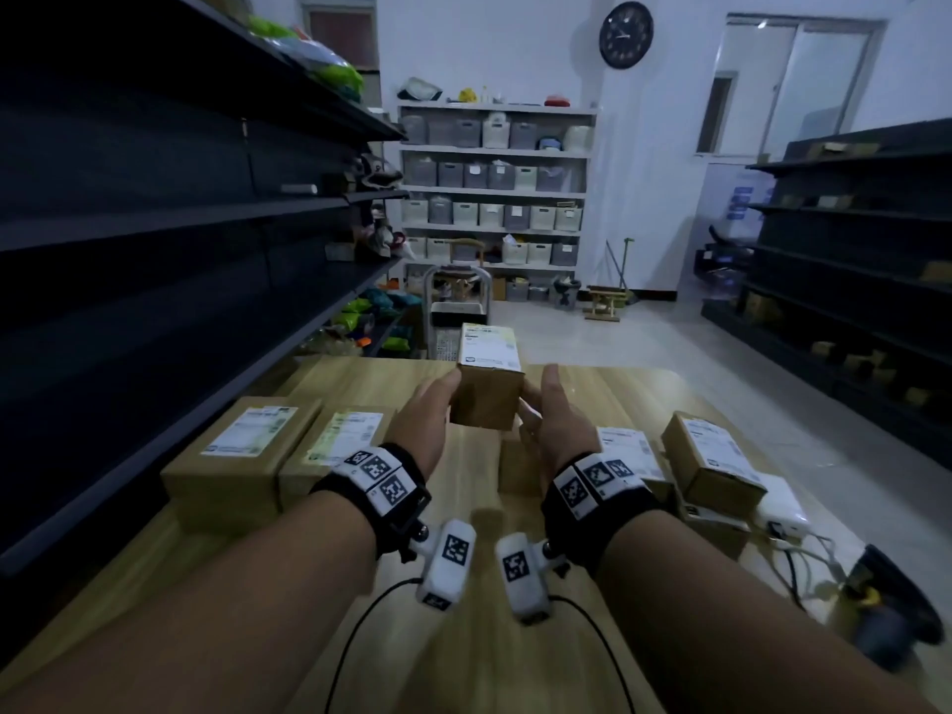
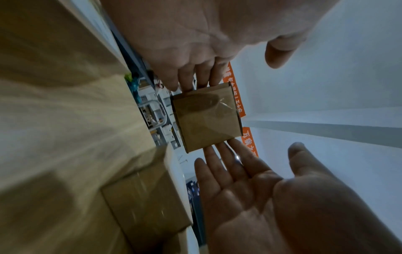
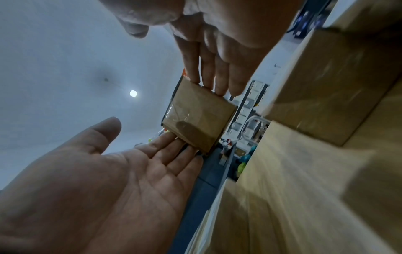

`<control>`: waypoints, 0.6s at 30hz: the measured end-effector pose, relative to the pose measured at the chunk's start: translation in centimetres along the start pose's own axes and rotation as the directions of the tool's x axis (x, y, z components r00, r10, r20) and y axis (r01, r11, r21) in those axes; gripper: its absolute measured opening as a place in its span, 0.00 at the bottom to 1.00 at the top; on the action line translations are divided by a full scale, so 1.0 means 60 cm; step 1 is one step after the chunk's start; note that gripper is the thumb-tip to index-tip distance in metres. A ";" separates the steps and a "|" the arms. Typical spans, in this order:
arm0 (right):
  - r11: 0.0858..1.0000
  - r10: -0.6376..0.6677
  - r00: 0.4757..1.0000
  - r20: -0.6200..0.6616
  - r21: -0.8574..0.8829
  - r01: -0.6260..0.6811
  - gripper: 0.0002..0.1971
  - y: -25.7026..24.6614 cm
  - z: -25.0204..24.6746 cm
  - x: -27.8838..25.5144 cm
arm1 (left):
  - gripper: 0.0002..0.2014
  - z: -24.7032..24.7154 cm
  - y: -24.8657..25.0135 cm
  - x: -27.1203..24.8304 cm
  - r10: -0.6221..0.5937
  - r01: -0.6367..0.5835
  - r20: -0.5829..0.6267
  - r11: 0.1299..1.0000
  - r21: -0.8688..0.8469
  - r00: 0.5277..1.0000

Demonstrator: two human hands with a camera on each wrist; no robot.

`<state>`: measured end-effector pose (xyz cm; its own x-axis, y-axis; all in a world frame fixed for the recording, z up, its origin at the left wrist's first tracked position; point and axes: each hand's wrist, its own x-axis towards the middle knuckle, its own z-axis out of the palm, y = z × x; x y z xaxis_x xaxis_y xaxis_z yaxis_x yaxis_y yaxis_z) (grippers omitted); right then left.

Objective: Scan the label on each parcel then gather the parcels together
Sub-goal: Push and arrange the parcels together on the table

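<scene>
Small cardboard parcel [image 1: 488,383] – frame centre, raised above the wooden table [image 1: 463,456] – is pressed between the straight, extended fingers of the left hand [image 1: 425,412] and right hand [image 1: 554,420]; label faces up.

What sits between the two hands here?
A small cardboard parcel, label on top, pressed between the left hand and right hand; clearest in the head view.

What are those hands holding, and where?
A small cardboard box, lifted above the table, held between straight fingertips of the left hand and right hand on opposite sides.
</scene>
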<state>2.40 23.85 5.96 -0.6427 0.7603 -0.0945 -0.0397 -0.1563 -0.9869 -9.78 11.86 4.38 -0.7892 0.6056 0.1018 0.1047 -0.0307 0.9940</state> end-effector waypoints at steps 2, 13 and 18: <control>0.999 -0.012 0.998 0.064 -0.035 0.014 0.23 0.004 0.050 -0.014 | 0.31 -0.053 0.002 -0.011 0.015 -0.015 -0.080 1.000 0.006 0.997; 0.998 0.056 0.932 0.359 -0.020 -0.053 0.12 0.054 0.301 -0.099 | 0.25 -0.353 0.005 -0.084 0.016 0.005 -0.203 0.995 0.104 0.979; 0.987 -0.054 0.925 0.376 -0.119 0.105 0.43 0.064 0.396 -0.119 | 0.25 -0.408 0.023 -0.110 -0.092 0.064 -0.321 0.993 -0.096 0.943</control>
<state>-11.31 2.84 5.96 -0.8800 0.4747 0.0145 -0.0162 0.0007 -0.9999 -19.23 -11.62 6.02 -0.9479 0.3182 0.0174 -0.0047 -0.0684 0.9976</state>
